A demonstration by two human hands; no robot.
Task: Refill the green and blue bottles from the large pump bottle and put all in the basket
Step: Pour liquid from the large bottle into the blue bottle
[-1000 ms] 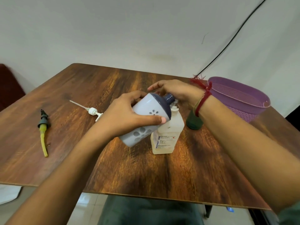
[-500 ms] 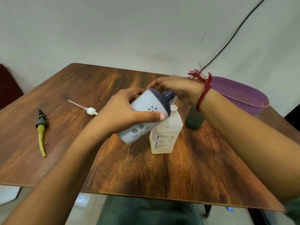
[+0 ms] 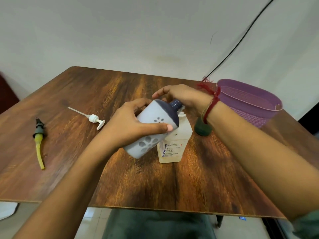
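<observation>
So from where I stood, the person had the blue bottle (image 3: 151,133) (white body with flower cutouts, dark blue top) tipped over sideways in the left hand (image 3: 131,125). That grip was closed right round the body, thumb across the front. Its open neck was pressed up against the mouth of the large pump bottle (image 3: 174,145), which stood upright mid-desk (image 3: 103,87) with its white pump head (image 3: 93,118) pulled out and lying off to the left. The right hand (image 3: 183,97) was arched over where the two necks met. The fingers were curved, but honestly I couldn't tell whether that grip actually had hold of a neck or was just cupping the join, since the blue top hid it. The green bottle (image 3: 202,129) sat just behind that wrist, near the purple basket (image 3: 250,114), and its green-and-yellow pump (image 3: 38,135) lay way over at the left edge. My take on doing this bit well is to keep the two mouths lined up and touching, and to steady the standing bottle so it doesn't skate on the wood. Change the tilt slowly so nothing glugs over the side. I'd also watch that elbow near the green bottle, which looked easy to knock. Neither small bottle was in the basket yet.
</observation>
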